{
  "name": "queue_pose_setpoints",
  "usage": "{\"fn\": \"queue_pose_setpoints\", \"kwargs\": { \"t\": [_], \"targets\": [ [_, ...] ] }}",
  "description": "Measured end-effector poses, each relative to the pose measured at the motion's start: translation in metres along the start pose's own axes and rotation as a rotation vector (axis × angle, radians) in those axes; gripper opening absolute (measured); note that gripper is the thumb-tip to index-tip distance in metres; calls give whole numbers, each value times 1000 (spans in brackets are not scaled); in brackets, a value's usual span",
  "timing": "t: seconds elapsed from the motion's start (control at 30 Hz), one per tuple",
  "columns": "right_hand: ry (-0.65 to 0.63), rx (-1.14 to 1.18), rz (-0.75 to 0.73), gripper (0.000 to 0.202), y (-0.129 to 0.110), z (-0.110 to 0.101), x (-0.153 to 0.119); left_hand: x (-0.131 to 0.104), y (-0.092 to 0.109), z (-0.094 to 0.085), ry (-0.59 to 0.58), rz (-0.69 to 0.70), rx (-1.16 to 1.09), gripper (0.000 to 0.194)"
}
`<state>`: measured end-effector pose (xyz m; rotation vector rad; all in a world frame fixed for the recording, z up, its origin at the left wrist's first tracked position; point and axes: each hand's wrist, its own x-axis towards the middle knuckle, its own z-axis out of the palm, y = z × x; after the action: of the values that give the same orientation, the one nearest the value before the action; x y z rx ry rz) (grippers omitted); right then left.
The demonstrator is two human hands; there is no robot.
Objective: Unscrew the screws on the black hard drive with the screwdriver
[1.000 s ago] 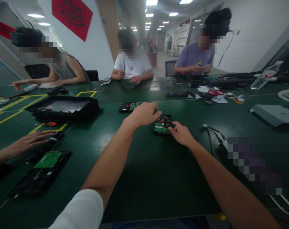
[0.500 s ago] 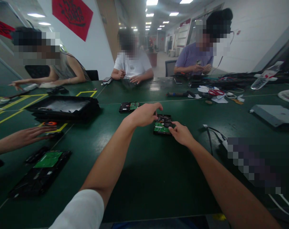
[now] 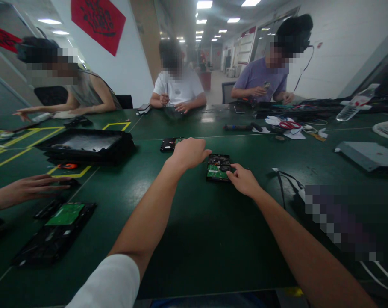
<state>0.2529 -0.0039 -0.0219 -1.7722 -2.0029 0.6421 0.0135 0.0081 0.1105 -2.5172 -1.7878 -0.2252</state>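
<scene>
A hard drive (image 3: 218, 167) with a green circuit board lies flat on the dark green table, in front of me. My right hand (image 3: 243, 179) touches its right edge, thumb and forefinger slightly apart at its side. Just left of and above this drive is my left hand (image 3: 191, 152), with its fingers bent down and mostly hidden behind the back of the hand; whether they hold anything does not show. Behind my left hand lies a second hard drive (image 3: 167, 144), partly covered by it.
Black trays (image 3: 85, 143) are stacked at the left. Nearer, another person's hand (image 3: 30, 188) reaches in beside a black device with a green board (image 3: 66, 214). Cables (image 3: 288, 177), a grey box (image 3: 370, 155) and scissors (image 3: 290, 125) lie right. Three people sit opposite.
My left hand has turned, its raised fingers folding down away from the drive. My right hand has stayed at the drive's edge. The person at the right has spread their hands apart.
</scene>
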Motion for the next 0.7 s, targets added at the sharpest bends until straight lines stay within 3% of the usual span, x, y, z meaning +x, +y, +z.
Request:
{"fn": "queue_pose_setpoints", "kwargs": {
  "t": [0.17, 0.33, 0.43, 0.6, 0.7],
  "targets": [
    [-15, 3, 12, 49, -3, -3, -1, 6, -10, 4, -30, 190, -116, 19],
    [-15, 3, 21, 49, -5, -4, -2, 7, -14, 6, -40, 347, -162, 31],
    [-4, -12, 9, 47, -4, -3, -2, 5, -8, 6, -8, 264, -144, 33],
    [-9, -6, -2, 46, 0, 0, 0, 1, -2, 4, 32, 10, 8, 55],
    [5, -8, -12, 46, 2, 1, 1, 1, -4, 4, 17, -12, 71, 54]
  ]
}}
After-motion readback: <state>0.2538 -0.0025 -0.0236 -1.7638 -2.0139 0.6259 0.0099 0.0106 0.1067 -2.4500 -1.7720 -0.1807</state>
